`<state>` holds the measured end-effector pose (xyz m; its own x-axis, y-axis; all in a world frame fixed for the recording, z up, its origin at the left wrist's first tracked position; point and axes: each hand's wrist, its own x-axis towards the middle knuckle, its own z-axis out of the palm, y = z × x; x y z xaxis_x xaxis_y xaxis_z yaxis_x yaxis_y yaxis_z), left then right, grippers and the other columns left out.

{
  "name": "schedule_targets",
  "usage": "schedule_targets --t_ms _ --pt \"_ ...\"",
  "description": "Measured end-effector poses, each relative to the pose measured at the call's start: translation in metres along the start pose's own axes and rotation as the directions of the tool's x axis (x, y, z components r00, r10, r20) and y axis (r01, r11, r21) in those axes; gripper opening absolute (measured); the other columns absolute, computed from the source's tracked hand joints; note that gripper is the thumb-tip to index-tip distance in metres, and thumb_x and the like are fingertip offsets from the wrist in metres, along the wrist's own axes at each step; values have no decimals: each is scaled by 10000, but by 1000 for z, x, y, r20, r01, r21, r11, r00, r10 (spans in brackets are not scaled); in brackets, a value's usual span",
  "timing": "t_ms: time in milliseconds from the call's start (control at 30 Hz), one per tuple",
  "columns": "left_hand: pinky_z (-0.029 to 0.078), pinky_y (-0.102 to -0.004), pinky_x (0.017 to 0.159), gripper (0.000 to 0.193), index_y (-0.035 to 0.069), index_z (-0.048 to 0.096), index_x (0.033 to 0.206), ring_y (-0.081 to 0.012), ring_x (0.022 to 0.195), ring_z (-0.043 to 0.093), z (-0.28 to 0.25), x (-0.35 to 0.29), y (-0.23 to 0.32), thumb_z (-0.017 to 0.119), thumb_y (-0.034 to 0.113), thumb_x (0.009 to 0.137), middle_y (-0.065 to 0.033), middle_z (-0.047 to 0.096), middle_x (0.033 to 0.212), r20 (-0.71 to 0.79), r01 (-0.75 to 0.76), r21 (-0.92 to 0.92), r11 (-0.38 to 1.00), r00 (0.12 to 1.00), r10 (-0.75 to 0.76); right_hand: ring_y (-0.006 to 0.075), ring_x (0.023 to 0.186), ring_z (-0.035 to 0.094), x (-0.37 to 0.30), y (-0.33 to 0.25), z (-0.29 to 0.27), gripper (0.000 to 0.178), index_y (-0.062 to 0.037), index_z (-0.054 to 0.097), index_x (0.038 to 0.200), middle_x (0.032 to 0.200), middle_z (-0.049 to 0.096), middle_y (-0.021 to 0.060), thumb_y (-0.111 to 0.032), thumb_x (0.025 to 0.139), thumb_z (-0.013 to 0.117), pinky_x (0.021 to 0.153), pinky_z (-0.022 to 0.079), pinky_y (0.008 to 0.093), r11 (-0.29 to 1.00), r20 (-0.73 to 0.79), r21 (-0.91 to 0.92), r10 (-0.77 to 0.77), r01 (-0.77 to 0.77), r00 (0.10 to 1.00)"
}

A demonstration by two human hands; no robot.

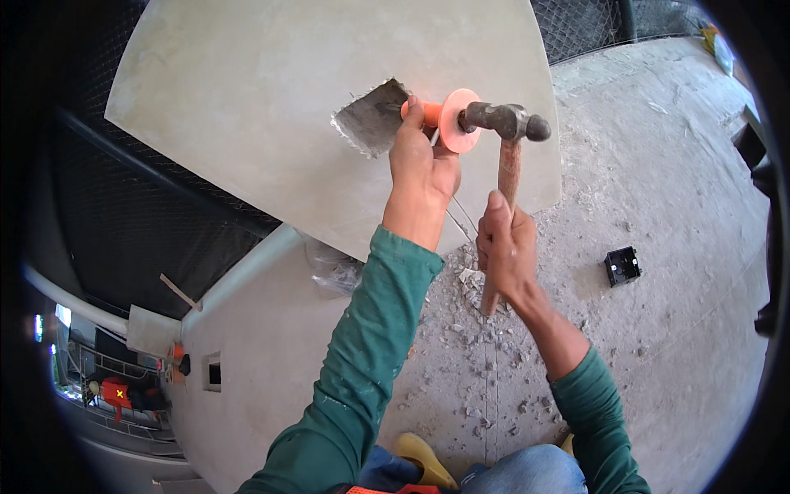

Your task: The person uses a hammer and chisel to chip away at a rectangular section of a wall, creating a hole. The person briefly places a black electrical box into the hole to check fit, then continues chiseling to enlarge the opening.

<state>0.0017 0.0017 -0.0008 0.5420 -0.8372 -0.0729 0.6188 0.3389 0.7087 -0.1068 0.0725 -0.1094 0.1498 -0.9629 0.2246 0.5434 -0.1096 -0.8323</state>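
My left hand [424, 160] is closed around the orange grip of a cold chisel [459, 122] with a round orange hand guard. The chisel points leftward at a rough square recess [366, 123] cut into the pale plastered wall [271, 99]; its tip is hard to make out there. In my right hand [510, 247] is the wooden handle of a ball-peen hammer [504, 121]. The hammer's flat face is at the chisel's struck end, seemingly touching it. The rounded peen faces right.
Broken rubble [469, 362] litters the concrete floor below my hands. A black electrical box [623, 266] lies on the right. Clear plastic [336, 272] rests by the wall's foot. Black netting [156, 230] hangs at left, and a person in a red vest [117, 393] is far off.
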Motion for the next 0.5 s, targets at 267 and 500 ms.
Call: schedule_targets --t_ms 267,500 --pt "559 -364 1003 195 52 554 1132 -175 1017 588 10 6 -5 573 238 1079 -45 558 1025 -29 -11 -65 998 1000 9 69 416 311 13 -16 -7 582 -122 373 792 539 352 -31 -634 1068 381 368 249 259 977 97 -7 214 -214 972" --pt "560 -369 992 181 53 553 1121 -171 995 597 6 12 -5 563 230 1083 -44 566 1021 -29 -25 -46 999 999 24 87 463 396 10 -11 -11 600 -106 438 766 574 416 -29 -628 1062 414 403 334 276 979 104 95 172 -182 980"
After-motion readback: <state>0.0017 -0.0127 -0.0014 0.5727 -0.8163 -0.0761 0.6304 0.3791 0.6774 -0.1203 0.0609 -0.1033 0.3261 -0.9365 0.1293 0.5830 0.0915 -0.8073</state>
